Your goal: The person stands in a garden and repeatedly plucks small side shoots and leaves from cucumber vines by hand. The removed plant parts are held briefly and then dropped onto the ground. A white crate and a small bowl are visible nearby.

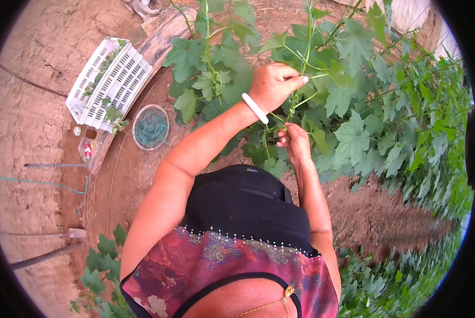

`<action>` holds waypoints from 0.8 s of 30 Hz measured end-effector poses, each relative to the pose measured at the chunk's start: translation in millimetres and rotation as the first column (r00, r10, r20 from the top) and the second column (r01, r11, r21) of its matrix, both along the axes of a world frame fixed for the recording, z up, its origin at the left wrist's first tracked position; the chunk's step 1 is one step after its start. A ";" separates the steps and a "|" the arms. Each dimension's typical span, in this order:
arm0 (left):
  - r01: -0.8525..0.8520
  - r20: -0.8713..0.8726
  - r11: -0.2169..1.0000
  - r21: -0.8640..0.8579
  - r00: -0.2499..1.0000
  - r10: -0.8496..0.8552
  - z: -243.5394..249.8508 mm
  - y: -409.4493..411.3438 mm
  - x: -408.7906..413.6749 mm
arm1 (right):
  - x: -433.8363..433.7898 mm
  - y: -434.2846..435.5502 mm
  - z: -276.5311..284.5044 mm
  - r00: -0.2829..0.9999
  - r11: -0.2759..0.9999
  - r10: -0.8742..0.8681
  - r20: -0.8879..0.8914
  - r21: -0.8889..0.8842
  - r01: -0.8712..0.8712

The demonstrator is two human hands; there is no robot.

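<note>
My left hand (272, 85), with a white bangle at the wrist, pinches a climbing vine (309, 43) between thumb and forefinger. A thin string runs up alongside the green stem. Lower on the same plant, my right hand (298, 142) has its fingertips curled at the stem and small shoots; leaves and fingers partly hide what it grips. Broad lobed leaves (352, 137) spread to the right of both hands. A second upright vine (207, 43) grows to the left of my left hand.
On the left, a white slatted plastic crate (130, 73) with leafy cuttings lies by a curved ledge (161, 39). A round tub holds tangled green twine (152, 125). A small red can (87, 151) stands near a brown bottle (90, 134). Dense vines line the right side.
</note>
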State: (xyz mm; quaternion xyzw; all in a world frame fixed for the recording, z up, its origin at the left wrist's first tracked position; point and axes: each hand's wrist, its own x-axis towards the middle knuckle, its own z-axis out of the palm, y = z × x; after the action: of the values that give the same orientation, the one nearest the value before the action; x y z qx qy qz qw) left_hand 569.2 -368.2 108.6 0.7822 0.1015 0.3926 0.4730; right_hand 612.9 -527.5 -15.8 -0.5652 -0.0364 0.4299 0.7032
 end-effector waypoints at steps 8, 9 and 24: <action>-0.016 0.004 1.000 -0.010 1.000 0.016 7.6 -2.5 8.2 | 6.5 -39.3 -51.0 0.830 0.860 0.509 0.226 -0.117 -0.496; -0.002 -0.011 0.999 -0.037 1.000 0.001 8.3 -4.7 7.2 | 9.2 -39.5 -59.2 0.784 0.848 0.527 0.328 -0.269 -0.457; -0.036 -0.101 0.992 -0.123 0.995 0.024 16.8 -5.4 -1.3 | 30.9 6.7 -55.0 0.950 0.950 0.311 0.024 -0.023 -0.310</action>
State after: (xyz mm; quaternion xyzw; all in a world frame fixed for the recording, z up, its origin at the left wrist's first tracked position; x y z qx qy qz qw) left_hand 567.9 -373.7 125.4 0.7680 0.1608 0.3534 0.5093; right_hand 643.8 -520.8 -70.9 -0.5648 -0.1304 0.5278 0.6209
